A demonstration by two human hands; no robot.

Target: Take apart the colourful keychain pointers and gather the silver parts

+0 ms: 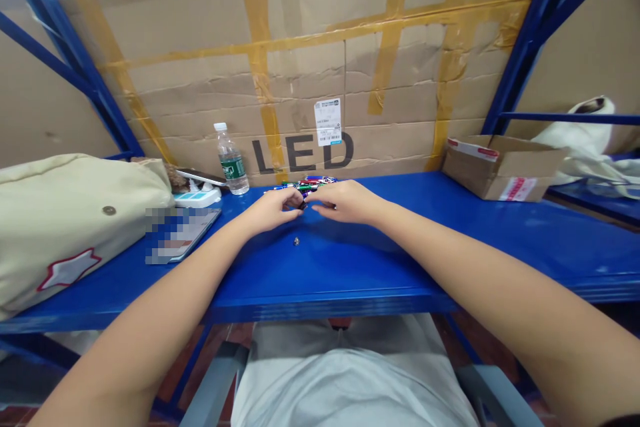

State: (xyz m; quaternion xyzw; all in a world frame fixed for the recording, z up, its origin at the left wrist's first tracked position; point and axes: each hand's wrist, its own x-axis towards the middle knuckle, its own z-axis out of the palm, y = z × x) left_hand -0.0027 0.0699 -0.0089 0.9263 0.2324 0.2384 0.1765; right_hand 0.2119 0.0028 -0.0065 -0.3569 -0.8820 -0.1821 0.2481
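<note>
A pile of small shiny items (315, 181) in red, green, blue and purple lies on the blue table (320, 273), just behind my hands. My left hand (275, 208) has its fingers curled at the near edge of the pile, around a small dark object (302, 205). My right hand (345, 201) meets it from the other side, with thumb and fingers bent towards the same spot; whether it grips anything is too small to tell. A small metallic piece (297, 241) lies by itself on the table, nearer to me than my hands.
At the left are a cream bag (75, 213), a phone-like flat device (193, 233), a white power strip (200, 197) and an upright water bottle (233, 163). An open cardboard box (505, 170) sits at the back right. A cardboard panel (300, 93) stands behind the table.
</note>
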